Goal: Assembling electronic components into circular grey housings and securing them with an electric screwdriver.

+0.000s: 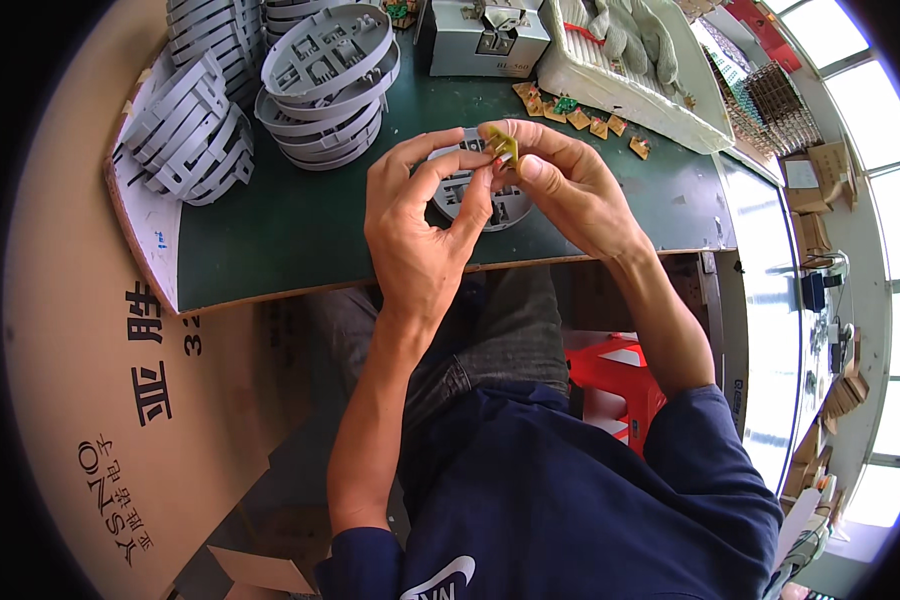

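Just above the table, both my hands meet at a small yellowish circuit board (502,141), which is tilted on edge. My right hand (582,195) pinches it between thumb and fingers. The fingers of my left hand (415,205) are closed at its near left side, where a tiny red spot shows; what they grip is too small and covered to name. Beneath the hands a round grey plastic housing (511,210) lies on the table, its moulded inner slots facing up and its middle partly hidden.
Stacked grey round housings (332,55) stand at the back left, beside tilted grey plastic rings (195,130). A silver metal box (485,40), several small circuit boards (578,119) and a white tray (625,108) with gloves (620,35) line the green table's (270,245) back.
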### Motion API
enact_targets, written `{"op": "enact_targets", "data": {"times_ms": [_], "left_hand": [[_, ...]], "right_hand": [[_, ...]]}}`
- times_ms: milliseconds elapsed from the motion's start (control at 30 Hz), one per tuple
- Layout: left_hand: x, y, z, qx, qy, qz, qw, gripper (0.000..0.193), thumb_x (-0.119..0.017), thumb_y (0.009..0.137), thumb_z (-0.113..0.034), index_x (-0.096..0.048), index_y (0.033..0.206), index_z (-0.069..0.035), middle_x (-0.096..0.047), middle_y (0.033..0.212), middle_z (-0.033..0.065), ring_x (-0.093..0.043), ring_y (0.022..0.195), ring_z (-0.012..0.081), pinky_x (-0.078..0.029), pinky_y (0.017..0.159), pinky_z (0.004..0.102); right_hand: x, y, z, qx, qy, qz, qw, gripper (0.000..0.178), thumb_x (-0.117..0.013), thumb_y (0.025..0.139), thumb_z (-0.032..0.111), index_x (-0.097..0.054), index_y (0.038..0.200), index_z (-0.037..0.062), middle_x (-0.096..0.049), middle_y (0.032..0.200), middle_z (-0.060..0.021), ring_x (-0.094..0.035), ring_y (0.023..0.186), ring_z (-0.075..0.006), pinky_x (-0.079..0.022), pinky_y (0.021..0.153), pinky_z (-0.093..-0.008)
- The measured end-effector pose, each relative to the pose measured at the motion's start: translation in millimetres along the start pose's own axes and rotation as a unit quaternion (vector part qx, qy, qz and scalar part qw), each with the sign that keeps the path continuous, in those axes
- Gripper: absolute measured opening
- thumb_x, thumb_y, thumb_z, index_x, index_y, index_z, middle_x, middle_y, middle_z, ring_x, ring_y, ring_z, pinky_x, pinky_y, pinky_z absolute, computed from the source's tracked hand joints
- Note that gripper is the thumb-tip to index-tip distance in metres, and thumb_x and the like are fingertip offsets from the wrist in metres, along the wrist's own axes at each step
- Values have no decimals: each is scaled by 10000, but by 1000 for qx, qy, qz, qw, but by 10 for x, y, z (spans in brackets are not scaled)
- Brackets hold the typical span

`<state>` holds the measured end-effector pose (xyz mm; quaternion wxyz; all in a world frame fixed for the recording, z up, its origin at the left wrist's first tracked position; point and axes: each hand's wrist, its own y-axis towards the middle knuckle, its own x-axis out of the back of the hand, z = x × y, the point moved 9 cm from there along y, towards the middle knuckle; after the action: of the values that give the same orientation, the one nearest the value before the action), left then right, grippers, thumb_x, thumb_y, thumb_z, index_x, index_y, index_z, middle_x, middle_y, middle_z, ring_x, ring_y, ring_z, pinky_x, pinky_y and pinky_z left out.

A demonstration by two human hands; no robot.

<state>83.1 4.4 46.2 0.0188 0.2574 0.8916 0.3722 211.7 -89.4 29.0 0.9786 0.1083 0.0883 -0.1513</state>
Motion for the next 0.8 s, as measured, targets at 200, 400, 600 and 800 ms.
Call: {"op": "enact_targets", "data": {"times_ms": [200,400,600,800], "left_hand": [[-29,-2,12,45,-57,22,997,191,-808,838,-74,-780,1027,-87,-722,1166,42,-630,1111,250,-515,944,381],[-68,-2,10,66,-67,15,995,217,-851,831,-122,-780,1031,-79,-735,1143,45,-654,1067,234,-523,930,363],[-64,-5,15,51,-64,4,997,205,-854,830,-125,-778,1014,-77,-748,1102,34,-667,1027,225,-525,907,355],[-57,12,-34,28,-63,5,998,182,-843,837,-108,-770,1000,-71,-749,1080,31,-670,1021,227,-521,893,354]], "right_hand": [[27,-14,86,6,-139,-29,990,446,-657,1037,254,-591,1373,-33,-649,1348,-101,-621,1167,-167,-482,1068,-356],[80,-25,19,12,-99,-48,994,402,-645,1042,205,-596,1369,-24,-651,1345,-93,-602,1205,-165,-458,1094,-354],[65,-44,-42,10,-52,-51,997,382,-646,1035,163,-601,1374,-8,-647,1361,-93,-568,1268,-179,-413,1141,-367],[35,-49,-66,20,-9,-39,999,362,-627,1041,139,-605,1377,7,-642,1370,-98,-556,1300,-195,-387,1168,-388]]}}
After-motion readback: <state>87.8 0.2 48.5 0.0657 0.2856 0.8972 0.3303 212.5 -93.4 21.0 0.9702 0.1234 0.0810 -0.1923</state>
